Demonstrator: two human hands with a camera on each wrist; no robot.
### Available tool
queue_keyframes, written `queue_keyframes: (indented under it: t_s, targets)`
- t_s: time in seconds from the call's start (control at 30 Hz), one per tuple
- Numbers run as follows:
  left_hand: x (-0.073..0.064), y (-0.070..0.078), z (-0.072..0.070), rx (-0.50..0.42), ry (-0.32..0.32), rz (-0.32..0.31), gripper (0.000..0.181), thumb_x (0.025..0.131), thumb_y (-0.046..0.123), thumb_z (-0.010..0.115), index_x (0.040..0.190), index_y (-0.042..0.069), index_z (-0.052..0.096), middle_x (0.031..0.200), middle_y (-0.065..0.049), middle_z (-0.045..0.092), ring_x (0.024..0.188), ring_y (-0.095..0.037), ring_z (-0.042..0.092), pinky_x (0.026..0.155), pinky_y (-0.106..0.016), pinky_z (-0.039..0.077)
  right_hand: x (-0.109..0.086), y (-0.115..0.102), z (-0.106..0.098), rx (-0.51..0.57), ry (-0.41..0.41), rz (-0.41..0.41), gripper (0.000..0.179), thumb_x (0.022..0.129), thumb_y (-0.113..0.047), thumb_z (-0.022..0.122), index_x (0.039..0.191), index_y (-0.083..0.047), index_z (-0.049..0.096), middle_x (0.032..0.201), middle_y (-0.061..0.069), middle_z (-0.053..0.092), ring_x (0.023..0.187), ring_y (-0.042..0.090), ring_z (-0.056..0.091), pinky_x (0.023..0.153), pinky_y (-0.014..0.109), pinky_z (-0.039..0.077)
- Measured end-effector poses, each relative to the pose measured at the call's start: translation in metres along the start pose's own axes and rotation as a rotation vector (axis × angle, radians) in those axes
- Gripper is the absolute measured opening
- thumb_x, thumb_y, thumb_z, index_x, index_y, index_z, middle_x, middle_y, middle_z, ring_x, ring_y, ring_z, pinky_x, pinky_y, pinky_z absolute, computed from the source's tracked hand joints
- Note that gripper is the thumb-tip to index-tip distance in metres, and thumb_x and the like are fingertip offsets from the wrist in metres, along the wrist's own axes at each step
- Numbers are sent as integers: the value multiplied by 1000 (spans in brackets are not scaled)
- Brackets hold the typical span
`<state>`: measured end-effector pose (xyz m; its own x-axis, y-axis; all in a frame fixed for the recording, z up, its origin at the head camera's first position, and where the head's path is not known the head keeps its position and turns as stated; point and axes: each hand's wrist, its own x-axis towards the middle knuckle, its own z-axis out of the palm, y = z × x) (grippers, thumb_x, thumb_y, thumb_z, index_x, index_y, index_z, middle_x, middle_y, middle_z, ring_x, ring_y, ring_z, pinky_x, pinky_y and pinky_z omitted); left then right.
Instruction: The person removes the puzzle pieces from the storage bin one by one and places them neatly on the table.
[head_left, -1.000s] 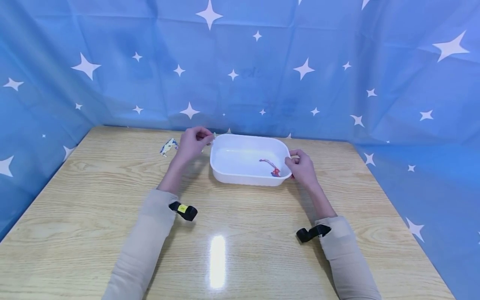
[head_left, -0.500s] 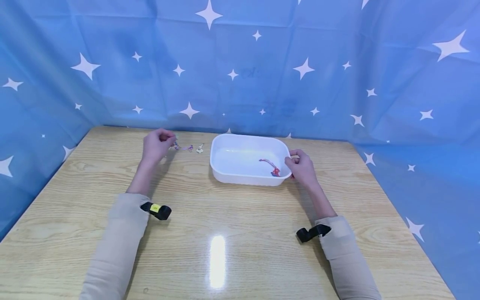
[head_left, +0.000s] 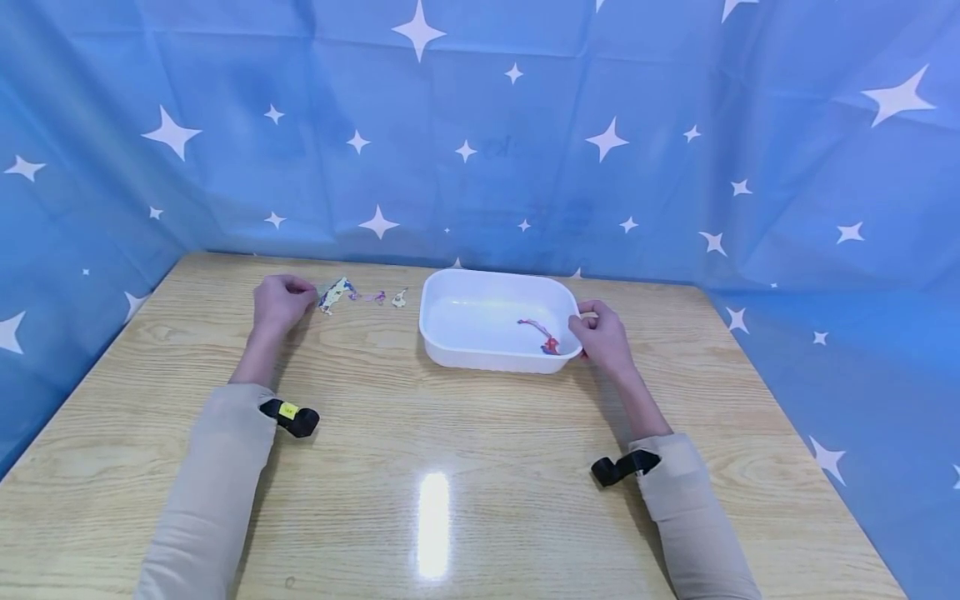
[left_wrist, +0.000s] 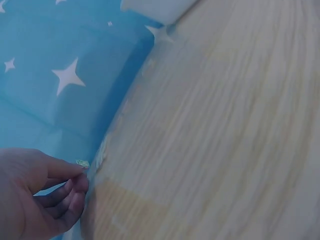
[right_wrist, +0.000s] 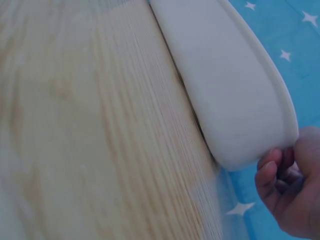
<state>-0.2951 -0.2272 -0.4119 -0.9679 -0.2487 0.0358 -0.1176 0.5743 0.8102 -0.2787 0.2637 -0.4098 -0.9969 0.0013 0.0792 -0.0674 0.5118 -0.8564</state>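
My left hand (head_left: 279, 302) is over the table's back left. Its thumb and forefinger pinch a small pale-green piece (left_wrist: 82, 163), too small to name, seen at the fingertips in the left wrist view. Just right of this hand lies a flat cream-and-blue patterned piece (head_left: 336, 294). A thin purple string-like piece (head_left: 373, 297) and a small cream piece (head_left: 400, 297) follow in a row. My right hand (head_left: 604, 337) grips the right end of a white plastic basin (head_left: 498, 361), thumb over the rim and fingers below. A small red-and-blue charm with a pinkish cord (head_left: 551, 343) lies inside.
The wooden table (head_left: 480, 433) ends at the back against a blue curtain with white stars (head_left: 480, 150). Black wrist cameras (head_left: 298, 421) sit on both sleeves. A bright light reflection (head_left: 433, 525) shows on the tabletop in front.
My left hand has moved left from beside the basin's left rim, past the small pieces, bringing the row into full view. The right hand and the basin have stayed put.
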Motion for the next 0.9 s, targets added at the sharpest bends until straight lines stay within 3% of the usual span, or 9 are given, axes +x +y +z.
queue_keyframes:
  t_s: [0.27,0.5,0.63,0.73,0.9]
  targets:
    - [3,-5,-6,40,-18,-19,25,97,11,61,112,-7,69,118,-27,66,112,-40,59,99,-49,46,0,0,0,-2,-7,-2,35,100,-18,56,126,6,54,74,21,57,46,18,52,44,30,46]
    - [5,-8,-5,52,0,-3,25,97,10,62,112,-9,69,116,-28,66,112,-41,60,99,-50,46,-1,0,0,8,1,3,34,100,-18,56,125,3,55,73,20,56,47,19,50,43,29,45]
    - [5,-8,-5,54,11,-1,28,96,10,62,117,-9,66,114,-29,65,106,-40,60,93,-48,48,-1,0,0,8,-3,0,34,100,-19,56,126,3,54,72,18,55,47,20,50,43,30,45]
    - [4,-6,-6,50,16,-5,31,97,12,61,121,-9,65,113,-28,64,102,-37,60,88,-44,48,-1,0,0,3,-3,0,33,100,-19,56,126,3,54,72,16,54,47,20,50,44,30,45]
    - [3,0,-7,26,22,7,31,98,12,61,122,-8,64,115,-26,63,104,-35,58,91,-44,47,0,0,0,6,-1,4,33,100,-18,56,124,4,55,72,17,55,47,19,51,43,30,46]
